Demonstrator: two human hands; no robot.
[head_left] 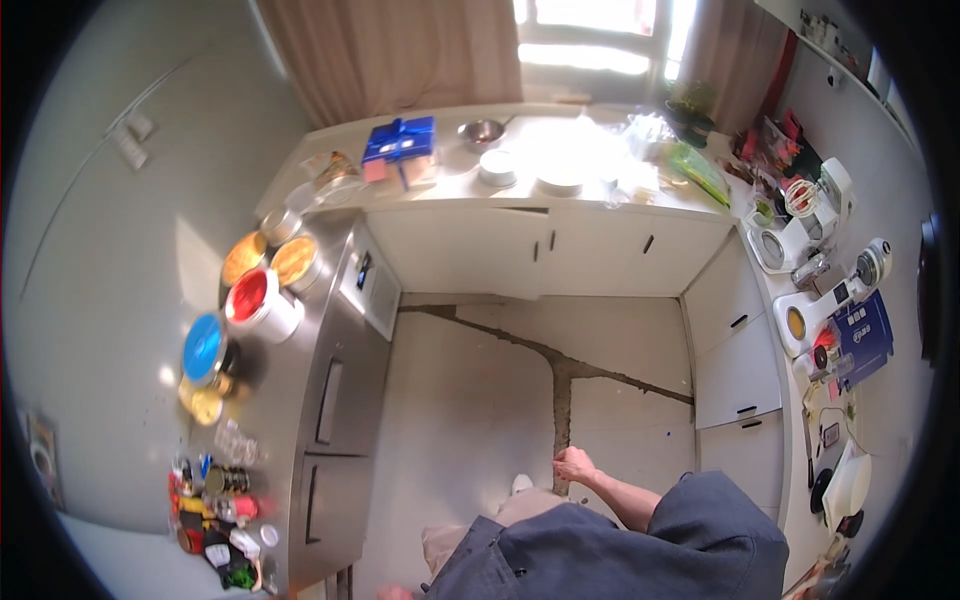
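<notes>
My right hand (573, 464) hangs in front of my body over the floor, its fingers curled in. Nothing sticks out from it, and it touches no furniture. Only a blurred bit of my left hand (395, 593) shows at the lower edge, beside the steel counter; its fingers cannot be made out. My right forearm comes out of a dark grey-blue garment (620, 550). Below are my beige trousers (450, 540) and the tip of a white shoe (521, 484).
On the left steel counter (330, 400) stand a white bucket (278, 318), a blue-lidded tub (203, 345) and several jars. The window counter bears a blue gift box (400, 145) and a metal bowl (483, 131). Stand mixers (830, 205) line the right. Dark strips (562, 390) cross the floor.
</notes>
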